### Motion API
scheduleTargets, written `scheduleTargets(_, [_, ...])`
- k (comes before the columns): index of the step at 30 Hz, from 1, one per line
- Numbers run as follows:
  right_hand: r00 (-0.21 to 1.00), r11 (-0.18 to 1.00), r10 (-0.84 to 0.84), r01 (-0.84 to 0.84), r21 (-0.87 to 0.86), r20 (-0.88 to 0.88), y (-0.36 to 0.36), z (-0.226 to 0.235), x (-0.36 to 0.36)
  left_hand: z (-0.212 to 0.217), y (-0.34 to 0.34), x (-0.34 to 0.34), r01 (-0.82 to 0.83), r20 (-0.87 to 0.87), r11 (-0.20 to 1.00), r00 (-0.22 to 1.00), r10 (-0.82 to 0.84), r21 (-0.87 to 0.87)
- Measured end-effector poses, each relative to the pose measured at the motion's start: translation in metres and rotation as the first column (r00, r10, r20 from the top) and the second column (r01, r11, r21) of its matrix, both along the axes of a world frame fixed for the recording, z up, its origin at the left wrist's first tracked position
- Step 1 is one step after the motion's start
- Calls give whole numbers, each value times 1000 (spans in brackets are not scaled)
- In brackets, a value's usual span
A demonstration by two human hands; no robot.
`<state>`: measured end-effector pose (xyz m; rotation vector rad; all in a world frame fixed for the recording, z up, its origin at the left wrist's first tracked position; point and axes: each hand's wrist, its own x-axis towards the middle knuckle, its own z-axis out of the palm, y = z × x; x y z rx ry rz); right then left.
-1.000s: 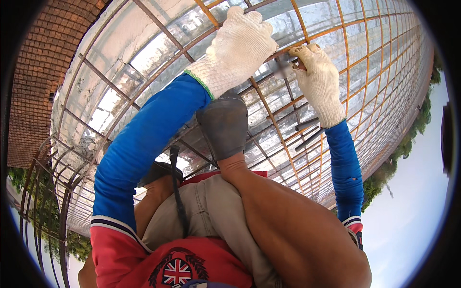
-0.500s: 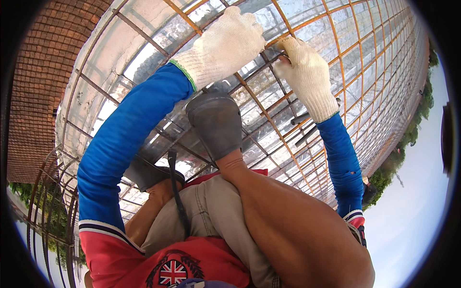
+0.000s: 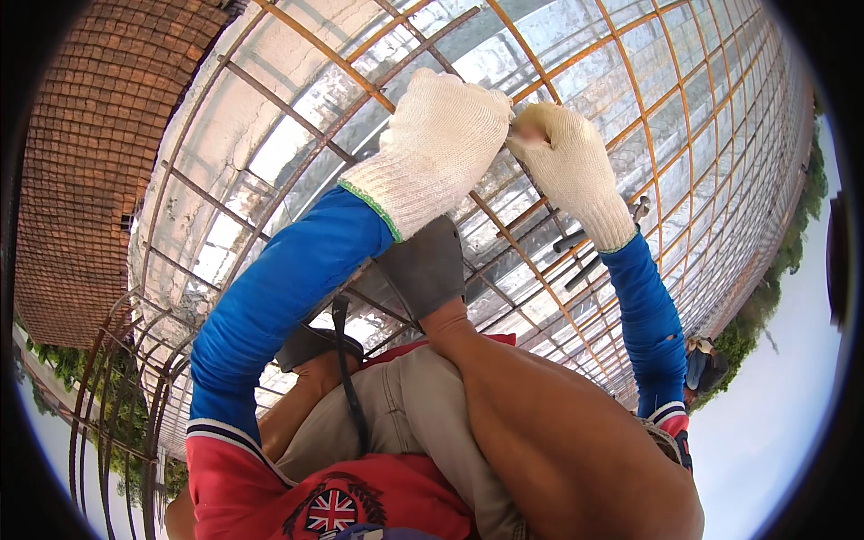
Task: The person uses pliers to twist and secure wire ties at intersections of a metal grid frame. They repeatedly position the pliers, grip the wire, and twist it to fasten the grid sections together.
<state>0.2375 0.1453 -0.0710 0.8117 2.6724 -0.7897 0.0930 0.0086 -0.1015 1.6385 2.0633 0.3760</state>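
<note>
Outdoor site: a rusted rebar grid (image 3: 576,117) lay over pale sheeting, with a red brick wall (image 3: 85,153) at the left edge and trees and sky at the right rim. The person crouched on the mesh, one grey shoe (image 3: 423,270) planted on the bars beneath the forearms.

Both hands, in white knit gloves and blue sleeves, met at one bar crossing (image 3: 515,135) near the upper middle of the view. The left hand (image 3: 436,148) was clenched into a fist at that crossing; what it enclosed could not be told. The right hand (image 3: 567,166) was closed with fingertips pinched at the same point, apparently on something small, too hidden to identify. A dark metal tool (image 3: 598,243) lay on the bars just beside the right wrist, untouched.

Judgement: the step in hand appeared to be fastening the crossing. The next move would call for a steady pinch and firm tension at that junction.

The bars looked orange-brown with surface rust, straight and evenly spaced, the crossing itself covered by the gloves
</note>
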Motion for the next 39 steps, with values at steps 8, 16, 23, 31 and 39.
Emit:
scheduleTargets(8, [983, 963, -183, 182, -201, 17, -5, 1, -2, -7, -6, -31, -100, 438, 990, 897, 48, 97])
scheduleTargets(16, [923, 850, -369, 383, -363, 109, 1, 5, -1, -24, -20, -35, -246, 690, 965, 714, 119, 88])
scheduleTargets(23, [875, 770, -420, 485, -414, 242, 4, 15, -4, -26, -12, -21, -303, 567, 943, 805, 177, 137])
scheduleTargets(31, [770, 642, -578, 634, -432, 271, -28, 35, -16, -21, 3, -3, -362, 531, 932, 795, 293, 29])
scheduleTargets(39, [806, 673, -504, 592, -443, 310, -17, 49, -12, -30, -9, -5, -403, 630, 915, 718, 296, 29])
